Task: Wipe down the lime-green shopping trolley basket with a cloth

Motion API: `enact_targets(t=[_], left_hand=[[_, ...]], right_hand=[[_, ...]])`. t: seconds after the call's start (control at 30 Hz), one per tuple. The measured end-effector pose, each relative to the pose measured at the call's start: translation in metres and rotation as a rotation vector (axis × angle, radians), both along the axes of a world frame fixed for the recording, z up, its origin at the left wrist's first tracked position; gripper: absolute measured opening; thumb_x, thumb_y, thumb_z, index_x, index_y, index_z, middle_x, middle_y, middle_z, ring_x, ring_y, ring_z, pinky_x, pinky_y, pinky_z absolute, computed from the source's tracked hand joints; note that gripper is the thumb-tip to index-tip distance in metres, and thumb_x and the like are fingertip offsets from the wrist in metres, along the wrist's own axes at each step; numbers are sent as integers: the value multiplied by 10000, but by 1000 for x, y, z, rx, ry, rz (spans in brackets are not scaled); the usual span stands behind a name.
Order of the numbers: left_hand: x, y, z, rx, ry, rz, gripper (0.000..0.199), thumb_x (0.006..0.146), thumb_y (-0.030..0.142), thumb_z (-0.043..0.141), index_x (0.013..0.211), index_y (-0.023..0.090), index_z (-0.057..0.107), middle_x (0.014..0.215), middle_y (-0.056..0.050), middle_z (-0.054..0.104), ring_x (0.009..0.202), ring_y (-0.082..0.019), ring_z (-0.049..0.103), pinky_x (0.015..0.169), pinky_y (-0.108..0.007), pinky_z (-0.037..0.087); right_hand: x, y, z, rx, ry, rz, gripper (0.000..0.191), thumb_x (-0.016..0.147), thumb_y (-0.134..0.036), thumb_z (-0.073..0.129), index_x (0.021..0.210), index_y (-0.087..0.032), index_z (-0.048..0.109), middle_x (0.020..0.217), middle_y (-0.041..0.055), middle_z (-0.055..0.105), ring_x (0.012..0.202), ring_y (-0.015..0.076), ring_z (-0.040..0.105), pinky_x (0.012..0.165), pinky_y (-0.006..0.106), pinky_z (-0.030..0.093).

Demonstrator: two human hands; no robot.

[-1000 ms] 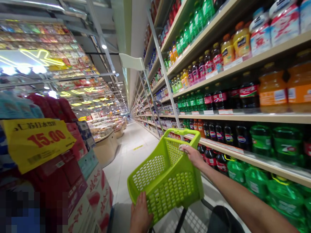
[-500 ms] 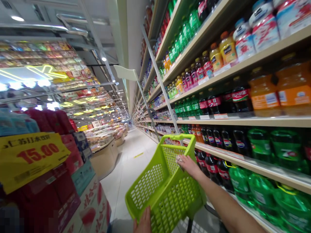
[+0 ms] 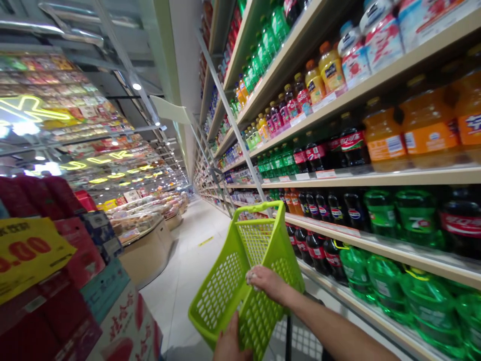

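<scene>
A lime-green plastic shopping cart point(image 3: 217, 286) with perforated walls stands tilted in view in front of me, its basket showing no goods inside. My left hand point(image 3: 232, 343) grips the near end of the cart, its fingers partly cut off by the bottom edge. On the cart's right side rim lies my right hand point(image 3: 267, 282), fingers curled over the edge. Something whitish shows at those fingertips, too small to make out.
Along the right run shelves point(image 3: 361, 178) of bottled drinks. Stacked drink cartons point(image 3: 116, 331) with a yellow price sign point(image 3: 28, 253) stand close on the left. Beyond them is a rounded display bin point(image 3: 150, 250) beside the pale aisle floor point(image 3: 188, 271).
My right hand has slid nearer along the cart's rim. The view has shifted right, so shelves and cartons appear further left. My left hand stays at the near end.
</scene>
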State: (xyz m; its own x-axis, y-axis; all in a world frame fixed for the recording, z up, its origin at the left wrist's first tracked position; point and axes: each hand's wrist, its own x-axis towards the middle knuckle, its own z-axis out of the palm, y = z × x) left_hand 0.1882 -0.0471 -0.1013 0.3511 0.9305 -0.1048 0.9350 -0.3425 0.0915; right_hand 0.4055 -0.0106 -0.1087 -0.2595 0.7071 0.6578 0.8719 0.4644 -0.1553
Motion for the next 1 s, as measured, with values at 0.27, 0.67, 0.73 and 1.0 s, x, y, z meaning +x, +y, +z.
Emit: enact_targets(t=[0.27,0.67,0.73,1.0], left_hand=[[-42,13,19,114,126,-244,298,785,196,360,964,204,598,1028,-38,642,1050,-184,532,1066,-401,141],[-7,-25,15,112,209,-278,264,836,251,355,912,160,590,928,-86,653,916,-205,589,806,-305,412],[1,-30,17,64,107,-259,266,810,257,397,979,182,587,990,-73,647,959,-202,575,844,-309,399],[-11,-11,12,69,99,-159,321,819,364,392,889,161,631,949,-101,663,943,-239,583,852,-343,395]], right_hand=[[-13,-7,-8,-85,154,-65,296,803,-124,457,1012,-237,633,1211,32,558,1167,173,450,992,360,334],[-60,-99,-30,-12,390,125,375,719,-56,479,1029,-211,622,1101,84,607,1038,196,545,894,355,438],[-49,-92,-28,24,373,48,393,711,-51,476,1036,-221,617,1095,88,605,1041,213,538,897,392,431],[-7,-59,-25,47,496,-63,402,709,-3,390,960,-189,643,1113,105,596,1069,204,533,890,381,451]])
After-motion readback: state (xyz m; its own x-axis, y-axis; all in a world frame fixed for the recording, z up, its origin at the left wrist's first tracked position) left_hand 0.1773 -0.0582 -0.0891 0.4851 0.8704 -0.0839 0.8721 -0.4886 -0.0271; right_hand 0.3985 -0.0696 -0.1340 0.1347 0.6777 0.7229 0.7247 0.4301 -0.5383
